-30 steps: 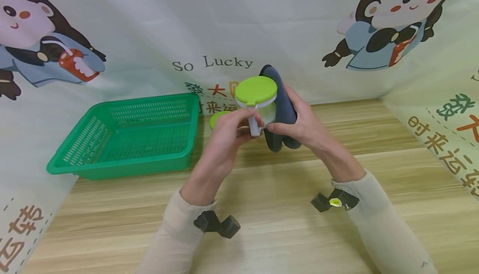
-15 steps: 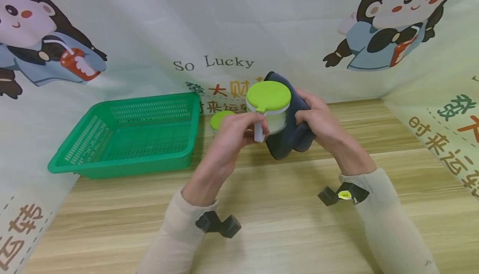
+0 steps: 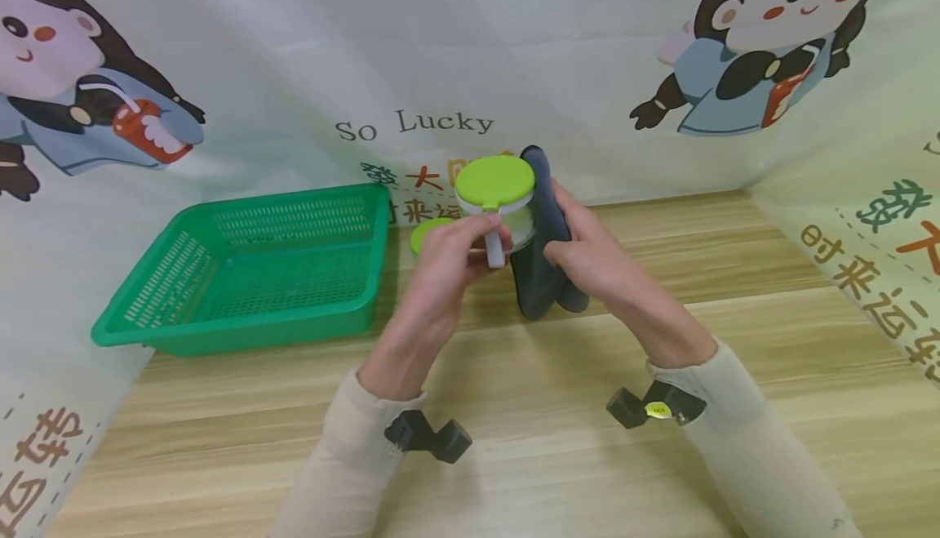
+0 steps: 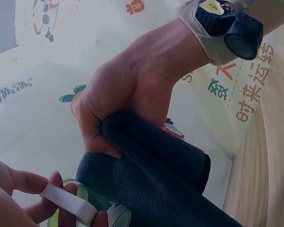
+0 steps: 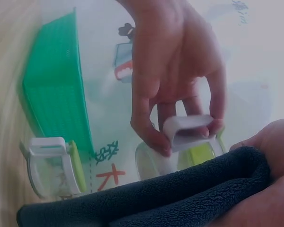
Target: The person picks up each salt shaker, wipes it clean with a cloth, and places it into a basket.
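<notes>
Blue-grey cloth, gripped by right hand, shifts leftward with jar; left hand pinches handle; wiping seems unfinished.

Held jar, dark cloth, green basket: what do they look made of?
Jar: glass or rigid plastic, can't tell which; smooth, see-through body. Dark cloth: soft fabric, perhaps microfibre, with matte, fuzzy pile. Green basket: probably moulded plastic, slightly shiny, with regular perforations.
</notes>
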`<state>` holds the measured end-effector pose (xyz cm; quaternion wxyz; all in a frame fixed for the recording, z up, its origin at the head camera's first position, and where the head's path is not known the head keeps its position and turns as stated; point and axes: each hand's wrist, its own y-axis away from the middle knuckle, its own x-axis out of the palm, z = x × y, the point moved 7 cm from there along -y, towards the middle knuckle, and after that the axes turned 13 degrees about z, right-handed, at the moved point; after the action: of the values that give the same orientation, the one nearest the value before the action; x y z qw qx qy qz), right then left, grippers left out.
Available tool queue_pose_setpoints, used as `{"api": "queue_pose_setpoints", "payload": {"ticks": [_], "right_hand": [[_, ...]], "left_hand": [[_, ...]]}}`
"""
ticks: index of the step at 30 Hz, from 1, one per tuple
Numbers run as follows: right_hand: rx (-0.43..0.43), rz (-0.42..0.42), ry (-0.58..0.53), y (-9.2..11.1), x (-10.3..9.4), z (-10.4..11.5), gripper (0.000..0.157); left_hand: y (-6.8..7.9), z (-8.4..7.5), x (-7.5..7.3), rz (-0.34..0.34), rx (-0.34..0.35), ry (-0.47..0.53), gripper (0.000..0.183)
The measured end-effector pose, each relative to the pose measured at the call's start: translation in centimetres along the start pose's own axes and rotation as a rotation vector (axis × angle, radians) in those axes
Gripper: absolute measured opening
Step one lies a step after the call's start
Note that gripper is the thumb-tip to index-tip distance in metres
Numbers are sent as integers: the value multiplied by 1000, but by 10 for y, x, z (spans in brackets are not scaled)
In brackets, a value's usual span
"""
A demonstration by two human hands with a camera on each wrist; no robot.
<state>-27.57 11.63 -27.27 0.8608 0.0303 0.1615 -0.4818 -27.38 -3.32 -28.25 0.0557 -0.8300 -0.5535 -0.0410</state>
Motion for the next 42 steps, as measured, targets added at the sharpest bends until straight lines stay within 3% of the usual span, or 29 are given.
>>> {"api": "queue_pose_setpoints", "payload": {"ticks": [7, 13, 22, 29, 36, 42], "right_hand": [[-33, -95, -56, 9, -19, 1, 89], [-22, -97, -97, 11, -23, -1, 87], [17, -59, 11, 9, -4, 5, 96], [13, -40, -6, 11, -9, 6, 95], [2, 4, -85, 13, -21, 4, 93], [-31, 134, -89, 17, -26, 5, 92]], "left_hand": [[4, -7, 5, 27, 3, -40, 24], [3, -4, 11, 55, 8, 28, 21], [0, -1, 7, 38, 16, 55, 24], [0, -4, 2, 16, 6, 50, 23], [4, -8, 2, 73, -3, -3, 26], [7, -12, -5, 139, -17, -11, 27]]}}
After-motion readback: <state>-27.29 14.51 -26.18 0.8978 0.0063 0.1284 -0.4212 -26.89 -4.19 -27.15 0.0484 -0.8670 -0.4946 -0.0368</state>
